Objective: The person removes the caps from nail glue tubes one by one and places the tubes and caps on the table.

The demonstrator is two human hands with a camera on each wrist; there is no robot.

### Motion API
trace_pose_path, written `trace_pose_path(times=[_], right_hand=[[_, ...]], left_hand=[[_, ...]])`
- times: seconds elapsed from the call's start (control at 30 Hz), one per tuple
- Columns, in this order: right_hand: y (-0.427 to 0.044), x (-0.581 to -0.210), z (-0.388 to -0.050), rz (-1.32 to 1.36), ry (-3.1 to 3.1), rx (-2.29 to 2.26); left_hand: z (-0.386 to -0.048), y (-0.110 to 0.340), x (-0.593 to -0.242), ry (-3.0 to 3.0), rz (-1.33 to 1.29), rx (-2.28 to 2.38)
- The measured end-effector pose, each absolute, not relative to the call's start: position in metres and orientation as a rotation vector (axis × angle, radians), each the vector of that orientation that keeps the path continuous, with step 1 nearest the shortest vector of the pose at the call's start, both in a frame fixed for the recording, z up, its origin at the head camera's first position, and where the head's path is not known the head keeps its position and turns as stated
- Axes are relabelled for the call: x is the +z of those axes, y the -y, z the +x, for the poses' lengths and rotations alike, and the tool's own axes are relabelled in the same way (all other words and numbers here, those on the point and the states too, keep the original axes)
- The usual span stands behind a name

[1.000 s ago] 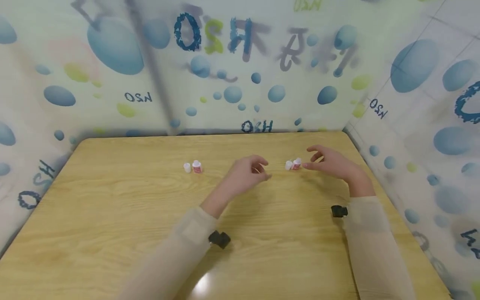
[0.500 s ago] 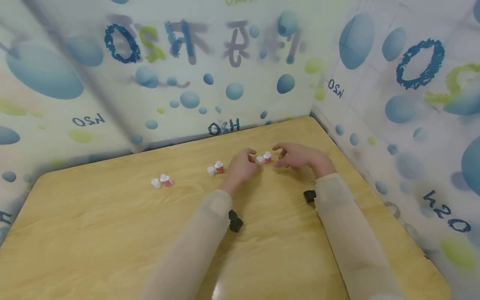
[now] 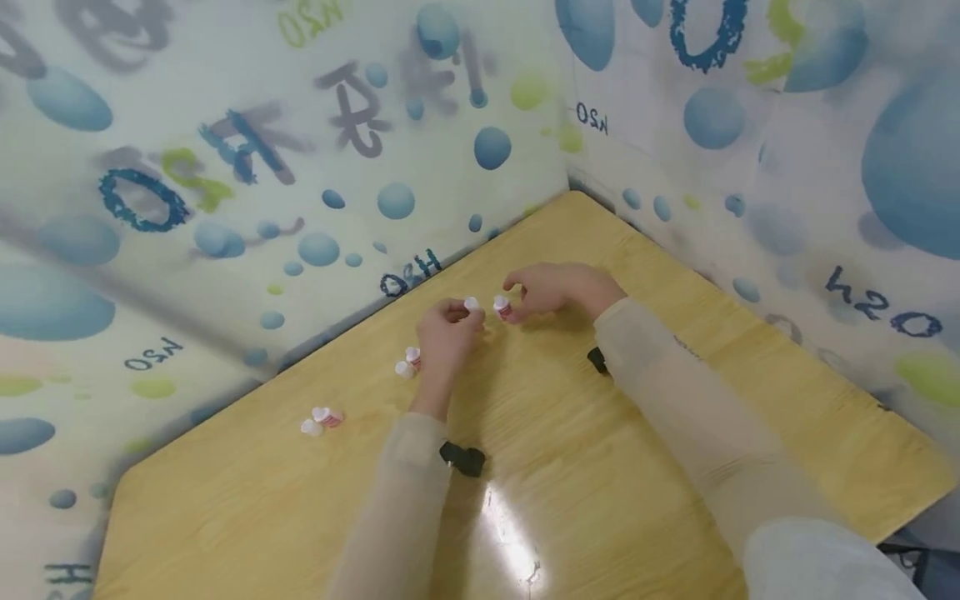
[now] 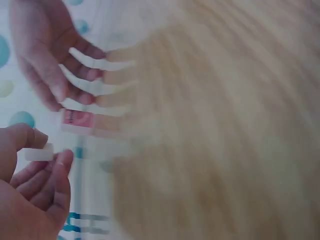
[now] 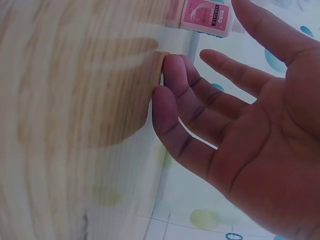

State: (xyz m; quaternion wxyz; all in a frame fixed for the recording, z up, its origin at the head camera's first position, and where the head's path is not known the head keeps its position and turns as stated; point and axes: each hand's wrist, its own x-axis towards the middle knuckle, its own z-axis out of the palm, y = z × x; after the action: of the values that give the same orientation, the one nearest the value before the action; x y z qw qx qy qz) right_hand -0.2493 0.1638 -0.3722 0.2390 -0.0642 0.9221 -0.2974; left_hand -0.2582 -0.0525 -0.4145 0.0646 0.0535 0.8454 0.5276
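My left hand (image 3: 447,337) pinches a small white cap (image 3: 472,305) between thumb and fingers; the left wrist view shows the cap (image 4: 39,152) at the fingertips. Just to its right a small white bottle with a pink-red label (image 3: 502,307) stands on the table. My right hand (image 3: 558,288) is beside that bottle, its fingers loosely bent. In the right wrist view the labelled bottle (image 5: 207,16) is near the thumb of the right hand (image 5: 250,130); whether they touch I cannot tell.
On the wooden table (image 3: 570,467), another labelled bottle (image 3: 414,357) with a white cap (image 3: 404,369) beside it stands left of my left hand. Farther left are a third bottle (image 3: 327,416) and cap (image 3: 311,427). Patterned walls (image 3: 420,125) border the table's back and right edges.
The left hand now holds the cap, which has come away from beside the bottle. The right hand stays close to the bottle. The head view has turned to the right.
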Motion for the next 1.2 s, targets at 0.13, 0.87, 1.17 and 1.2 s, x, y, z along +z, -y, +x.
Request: trace_pose_path(times=[0.13, 0.87, 1.17, 1.2], right_hand=[[-0.139, -0.364, -0.259, -0.225, -2.54, -0.772], [-0.075, -0.347, -0.259, -0.332, -2.575, -0.88], [-0.062, -0.327, -0.252, -0.3, -2.544, -0.856], [-0.06, -0.325, -0.252, -0.304, -2.541, -0.85]], left_hand=[[-0.262, 0.083, -0.4, -2.509, 0.198, 1.788], [-0.261, 0.138, -0.355, -2.618, 0.394, 1.864], [-0.255, 0.145, -0.339, -2.715, 0.577, 1.855], [-0.254, 0.146, -0.337, -2.72, 0.578, 1.847]])
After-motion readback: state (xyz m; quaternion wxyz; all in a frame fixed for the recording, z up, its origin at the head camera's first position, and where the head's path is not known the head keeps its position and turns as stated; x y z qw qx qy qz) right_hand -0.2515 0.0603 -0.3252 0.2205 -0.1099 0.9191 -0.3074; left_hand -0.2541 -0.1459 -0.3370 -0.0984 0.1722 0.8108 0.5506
